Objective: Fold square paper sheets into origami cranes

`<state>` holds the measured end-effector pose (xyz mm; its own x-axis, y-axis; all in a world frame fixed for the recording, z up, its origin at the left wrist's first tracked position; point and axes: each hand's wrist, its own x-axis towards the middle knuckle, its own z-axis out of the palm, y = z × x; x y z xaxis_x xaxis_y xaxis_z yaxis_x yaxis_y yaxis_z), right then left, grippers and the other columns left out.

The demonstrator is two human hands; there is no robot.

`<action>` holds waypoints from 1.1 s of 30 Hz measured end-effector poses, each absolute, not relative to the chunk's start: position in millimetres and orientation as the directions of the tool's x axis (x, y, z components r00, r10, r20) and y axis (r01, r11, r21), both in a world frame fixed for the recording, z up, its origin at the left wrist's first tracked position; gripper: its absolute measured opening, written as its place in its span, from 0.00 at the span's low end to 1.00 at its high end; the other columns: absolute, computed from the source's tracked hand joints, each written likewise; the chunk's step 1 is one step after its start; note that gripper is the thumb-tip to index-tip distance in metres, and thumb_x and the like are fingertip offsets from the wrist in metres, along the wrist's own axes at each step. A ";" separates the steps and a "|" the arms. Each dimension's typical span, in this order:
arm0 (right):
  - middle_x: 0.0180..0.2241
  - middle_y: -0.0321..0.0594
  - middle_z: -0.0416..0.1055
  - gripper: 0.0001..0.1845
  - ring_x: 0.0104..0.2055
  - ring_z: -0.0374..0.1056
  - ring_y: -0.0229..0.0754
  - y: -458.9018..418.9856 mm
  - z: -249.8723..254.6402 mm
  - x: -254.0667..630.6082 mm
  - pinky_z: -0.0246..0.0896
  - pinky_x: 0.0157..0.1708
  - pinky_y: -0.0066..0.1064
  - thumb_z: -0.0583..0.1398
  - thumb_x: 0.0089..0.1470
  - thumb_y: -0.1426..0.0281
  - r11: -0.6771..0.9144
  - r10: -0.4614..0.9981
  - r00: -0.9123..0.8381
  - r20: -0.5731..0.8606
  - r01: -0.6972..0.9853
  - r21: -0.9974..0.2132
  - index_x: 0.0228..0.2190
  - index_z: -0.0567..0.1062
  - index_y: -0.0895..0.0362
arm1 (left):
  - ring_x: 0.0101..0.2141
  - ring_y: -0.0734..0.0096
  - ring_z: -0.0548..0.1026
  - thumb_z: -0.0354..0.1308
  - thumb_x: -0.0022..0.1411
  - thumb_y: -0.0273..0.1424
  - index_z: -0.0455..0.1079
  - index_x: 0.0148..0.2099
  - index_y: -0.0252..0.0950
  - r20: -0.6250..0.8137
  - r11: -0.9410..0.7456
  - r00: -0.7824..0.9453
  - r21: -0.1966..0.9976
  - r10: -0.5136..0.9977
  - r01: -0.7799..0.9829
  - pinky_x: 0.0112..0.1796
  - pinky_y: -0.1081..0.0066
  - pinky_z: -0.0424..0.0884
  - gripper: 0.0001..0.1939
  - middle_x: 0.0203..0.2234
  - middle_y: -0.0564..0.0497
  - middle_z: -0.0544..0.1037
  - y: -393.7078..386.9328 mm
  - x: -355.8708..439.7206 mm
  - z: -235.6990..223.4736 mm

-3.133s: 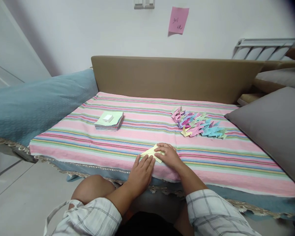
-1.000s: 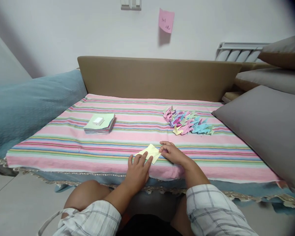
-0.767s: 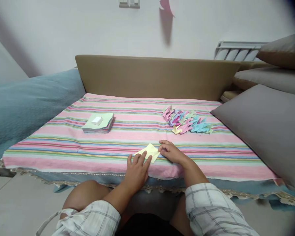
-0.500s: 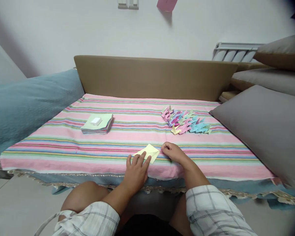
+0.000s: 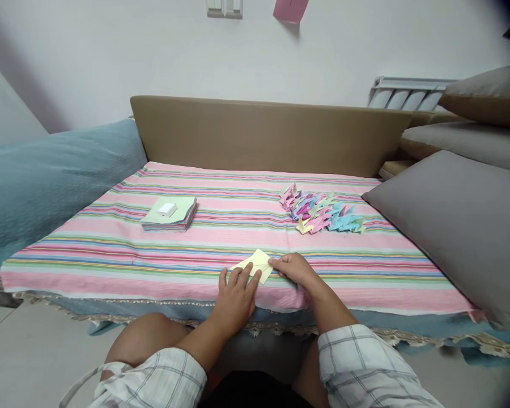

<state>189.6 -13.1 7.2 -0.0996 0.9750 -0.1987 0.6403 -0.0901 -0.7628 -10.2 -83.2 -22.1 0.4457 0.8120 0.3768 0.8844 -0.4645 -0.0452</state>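
A pale yellow sheet of origami paper [image 5: 260,259], folded to a kite-like shape, lies flat near the front edge of the striped cloth. My left hand [image 5: 235,296] rests on its left and near side with fingers spread, pressing it down. At the paper's right corner is my right hand [image 5: 294,268], thumb and forefinger brought together on the tip. The other right fingers are curled under.
Folded paper cranes [image 5: 323,212] in several colours sit in a cluster behind my right hand. To the left stands a stack of coloured paper [image 5: 170,218] with a small white box [image 5: 167,209] on top. Grey cushions [image 5: 454,226] lean at the right; a blue-covered armrest [image 5: 63,175] bounds the left.
My right hand has moved slightly left, and its fingertips have come onto the paper's right corner. The left hand stays where it was on the sheet.
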 end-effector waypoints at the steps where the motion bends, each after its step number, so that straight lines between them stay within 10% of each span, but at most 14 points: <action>1: 0.13 0.34 0.64 0.26 0.17 0.55 0.33 -13.9 6.2 188.7 0.46 0.20 0.27 0.57 0.44 0.48 -0.084 0.978 -0.094 -0.185 0.634 -0.769 0.13 0.70 0.58 | 0.52 0.52 0.62 0.56 0.53 0.33 0.57 0.61 0.44 0.376 -0.464 0.446 -0.046 0.812 0.884 0.54 0.47 0.49 0.32 0.59 0.47 0.61 -83.1 -9.9 -22.4; 33: 0.23 0.36 0.74 0.19 0.26 0.66 0.37 -21.0 -1.2 175.1 0.52 0.25 0.25 0.58 0.46 0.54 -0.053 0.994 -0.042 -0.103 0.638 -0.768 0.22 0.75 0.57 | 0.52 0.53 0.61 0.55 0.54 0.33 0.56 0.61 0.44 0.375 -0.452 0.433 -0.041 0.820 0.891 0.54 0.47 0.48 0.32 0.59 0.47 0.61 -83.5 -8.4 -23.1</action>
